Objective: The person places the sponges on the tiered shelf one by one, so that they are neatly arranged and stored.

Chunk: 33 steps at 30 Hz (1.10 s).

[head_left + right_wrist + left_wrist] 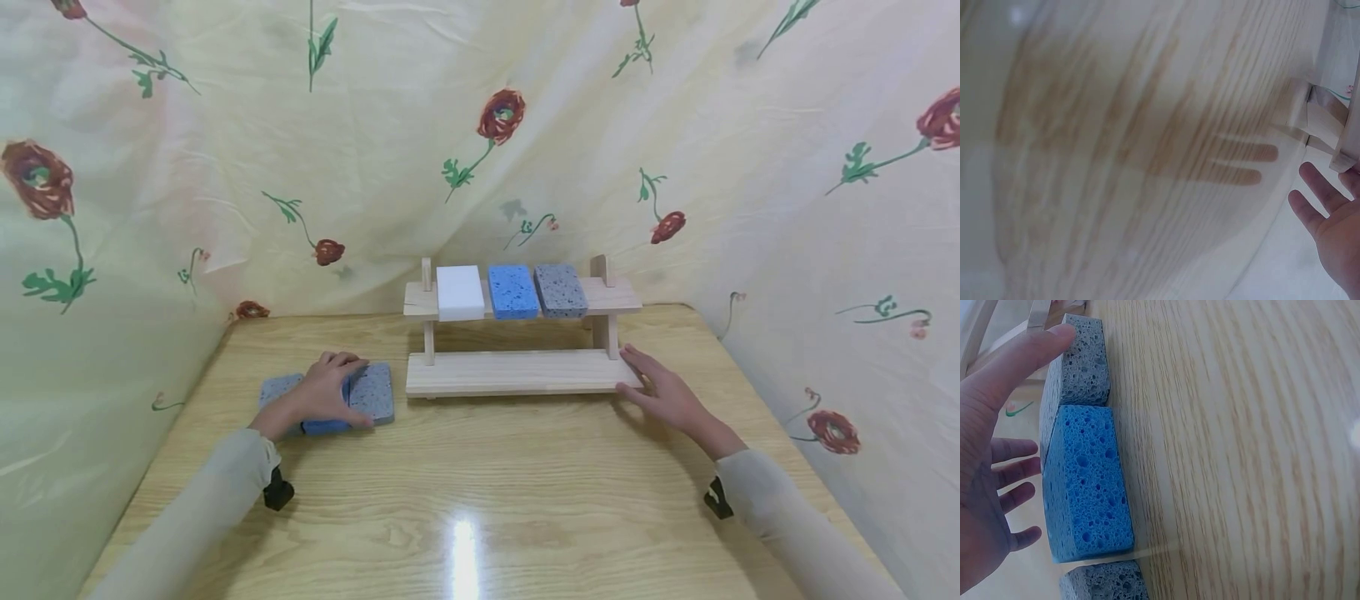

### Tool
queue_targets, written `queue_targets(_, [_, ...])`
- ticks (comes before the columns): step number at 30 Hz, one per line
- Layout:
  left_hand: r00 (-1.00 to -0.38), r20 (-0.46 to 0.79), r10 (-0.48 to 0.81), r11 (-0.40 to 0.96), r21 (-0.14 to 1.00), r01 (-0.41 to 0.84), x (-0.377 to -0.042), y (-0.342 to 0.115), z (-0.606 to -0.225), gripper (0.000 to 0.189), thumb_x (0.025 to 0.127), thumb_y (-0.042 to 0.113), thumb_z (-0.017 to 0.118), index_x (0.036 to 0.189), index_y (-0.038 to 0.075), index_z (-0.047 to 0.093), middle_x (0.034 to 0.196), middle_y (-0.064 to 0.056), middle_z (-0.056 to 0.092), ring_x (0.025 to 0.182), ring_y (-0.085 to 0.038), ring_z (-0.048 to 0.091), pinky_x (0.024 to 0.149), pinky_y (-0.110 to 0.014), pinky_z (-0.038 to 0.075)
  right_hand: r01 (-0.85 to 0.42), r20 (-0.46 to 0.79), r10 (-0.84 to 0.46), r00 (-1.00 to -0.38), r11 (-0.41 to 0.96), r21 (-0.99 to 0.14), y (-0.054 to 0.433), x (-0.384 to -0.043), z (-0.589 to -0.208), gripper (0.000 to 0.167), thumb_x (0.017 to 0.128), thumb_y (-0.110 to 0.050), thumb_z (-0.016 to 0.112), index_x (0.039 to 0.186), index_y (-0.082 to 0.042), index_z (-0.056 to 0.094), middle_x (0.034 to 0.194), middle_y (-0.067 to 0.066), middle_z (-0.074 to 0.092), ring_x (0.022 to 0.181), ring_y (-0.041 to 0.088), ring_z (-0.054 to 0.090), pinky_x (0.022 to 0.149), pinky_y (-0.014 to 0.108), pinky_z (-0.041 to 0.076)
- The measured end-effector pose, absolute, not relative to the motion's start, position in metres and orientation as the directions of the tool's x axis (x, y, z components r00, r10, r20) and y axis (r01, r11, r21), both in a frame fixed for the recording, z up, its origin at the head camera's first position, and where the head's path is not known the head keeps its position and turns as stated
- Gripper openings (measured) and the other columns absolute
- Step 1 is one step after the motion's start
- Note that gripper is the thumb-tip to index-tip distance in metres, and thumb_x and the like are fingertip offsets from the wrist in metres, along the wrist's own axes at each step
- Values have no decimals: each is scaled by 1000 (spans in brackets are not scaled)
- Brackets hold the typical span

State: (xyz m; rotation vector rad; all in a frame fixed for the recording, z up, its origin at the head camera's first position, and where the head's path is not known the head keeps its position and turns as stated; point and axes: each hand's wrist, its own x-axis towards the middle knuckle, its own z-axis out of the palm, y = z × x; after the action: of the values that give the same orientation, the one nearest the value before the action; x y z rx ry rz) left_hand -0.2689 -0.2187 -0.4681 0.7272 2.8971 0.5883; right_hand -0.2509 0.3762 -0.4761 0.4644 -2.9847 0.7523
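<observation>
My left hand (322, 392) spreads over a row of sponges lying on the table. Its thumb touches the near side of a grey sponge (1085, 362), while the other fingers reach along the far side. Beside that one sits a blue sponge (1094, 481), partly under the hand in the head view. A second grey sponge (281, 387) lies at the row's left end. At the right end of a wooden two-tier rack (510, 373) is my right hand (663, 396), its fingers extended and thumb by the front edge; contact is unclear.
On the rack's upper shelf are a white block (461, 293), a blue sponge (513, 292) and a grey sponge (561, 291). Flowered cloth (390, 150) hangs behind and along both sides of the wooden table (450, 467).
</observation>
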Motion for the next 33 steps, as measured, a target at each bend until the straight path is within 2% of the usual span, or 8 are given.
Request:
queue_targets(16, [-883,-16,468,820,379,428,-268,-219,-470,111,67,58,88,151,0,45,147,-23,47,125,-40,41,100,-62,41,-293,100,-279,-955,838,-461,377,-250,-478,75,100,-41,63,158,-2,34,166,23,25,149,52,25,117,69,23])
queue_targets(33, [-876,-3,482,818,362,448,-270,-219,-472,109,68,58,88,150,0,47,147,-23,47,129,-43,39,102,-65,40,-297,99,-284,-954,833,-468,377,-250,-475,75,100,-41,62,158,-2,34,166,24,25,149,52,24,116,70,23])
